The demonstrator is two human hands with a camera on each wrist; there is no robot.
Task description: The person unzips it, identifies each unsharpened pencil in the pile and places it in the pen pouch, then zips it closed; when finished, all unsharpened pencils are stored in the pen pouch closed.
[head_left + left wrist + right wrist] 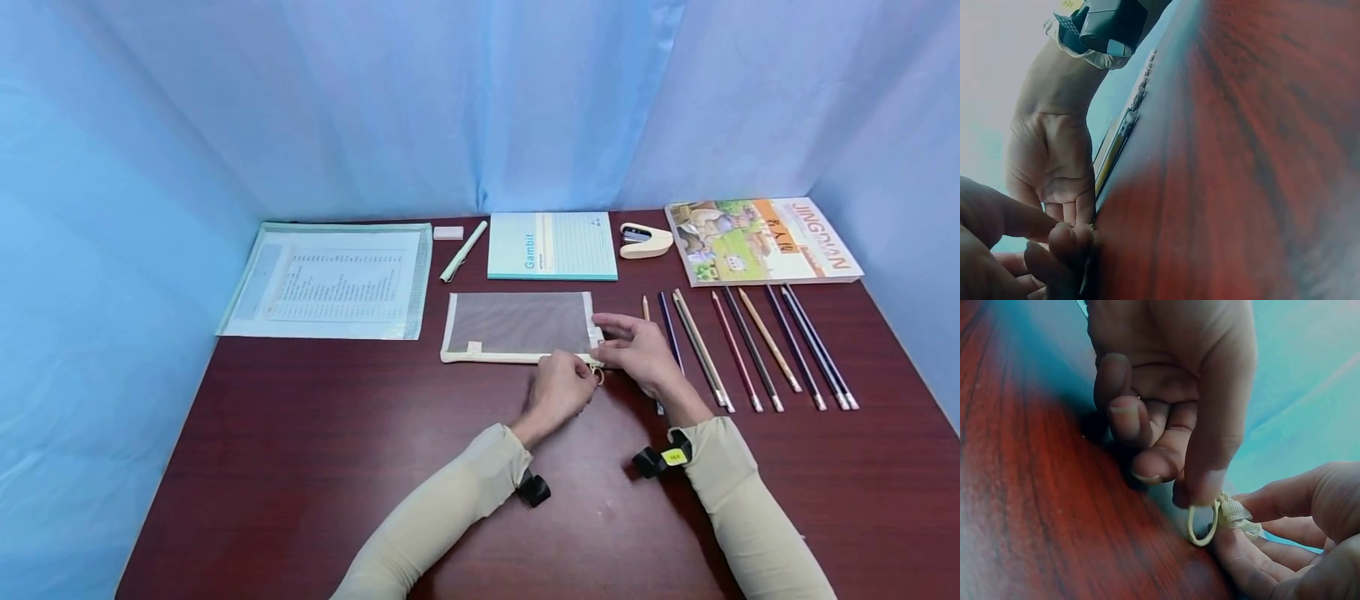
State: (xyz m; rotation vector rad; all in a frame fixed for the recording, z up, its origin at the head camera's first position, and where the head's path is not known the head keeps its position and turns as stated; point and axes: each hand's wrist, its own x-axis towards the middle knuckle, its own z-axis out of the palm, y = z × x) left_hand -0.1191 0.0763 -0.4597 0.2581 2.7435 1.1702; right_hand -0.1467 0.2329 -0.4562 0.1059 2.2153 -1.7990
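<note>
Right wrist alone shows fingers (1210, 456) pinching ring pull (1202, 524) (cream).

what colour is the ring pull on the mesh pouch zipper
Cream, matching the mesh pouch's trim. The ring pull shows best in the right wrist view, by the left hand's fingers.

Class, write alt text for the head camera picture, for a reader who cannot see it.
Two hands meet at the corner of a mesh zip pouch on a dark red table: the left hand pinches its ring pull while the right hand rests on the pouch's end. Coloured pencils lie in a row to the right; a notebook lies behind.
</note>
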